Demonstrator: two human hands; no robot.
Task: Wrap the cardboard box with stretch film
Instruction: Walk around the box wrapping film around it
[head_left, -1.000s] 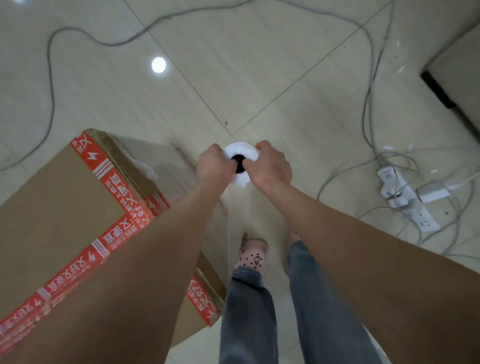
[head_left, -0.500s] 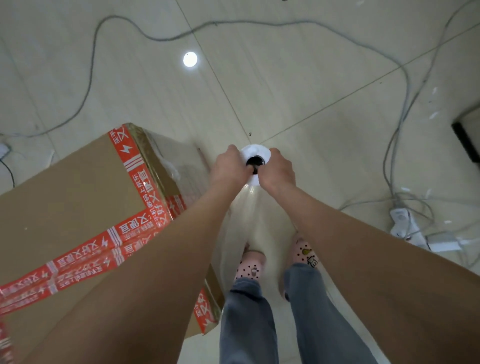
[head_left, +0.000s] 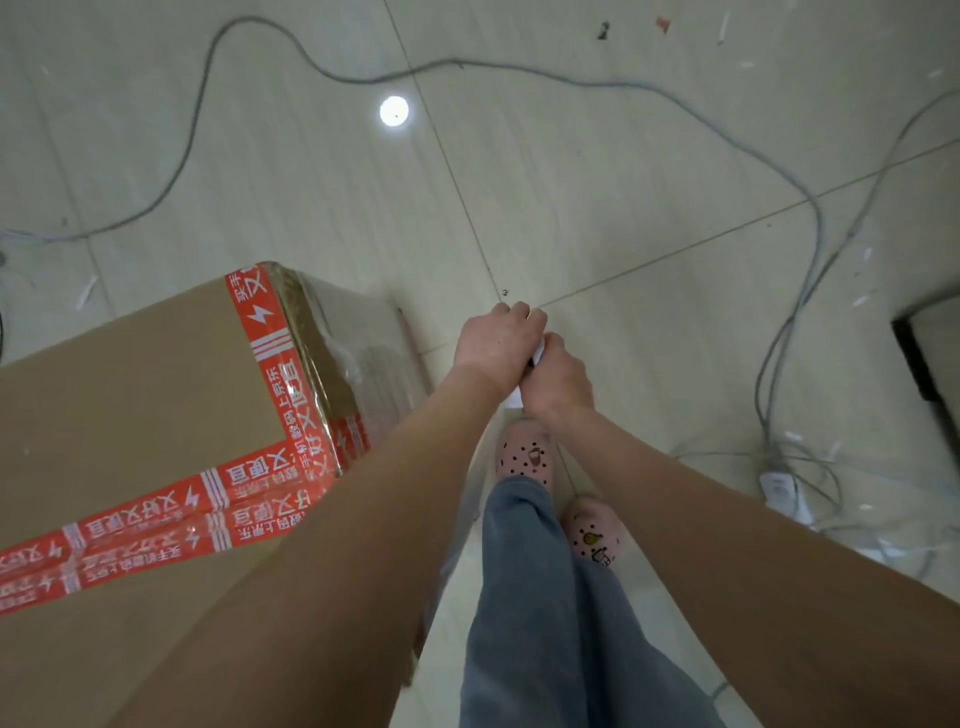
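Cardboard box (head_left: 156, 395) stands on the floor (head_left: 571, 182) at our left, and we clasp the film roll (head_left: 515, 399) upright, left hand (head_left: 496, 345) and right hand (head_left: 560, 383) both curled round it, likely for tension.

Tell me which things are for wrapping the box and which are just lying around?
For the job: brown cardboard box with red tape; white roll of clear stretch film, gripped by the left hand and right hand; clear film already covering the box's side.
Just lying about: long grey cable on the floor; white power strip; small white paper scraps.
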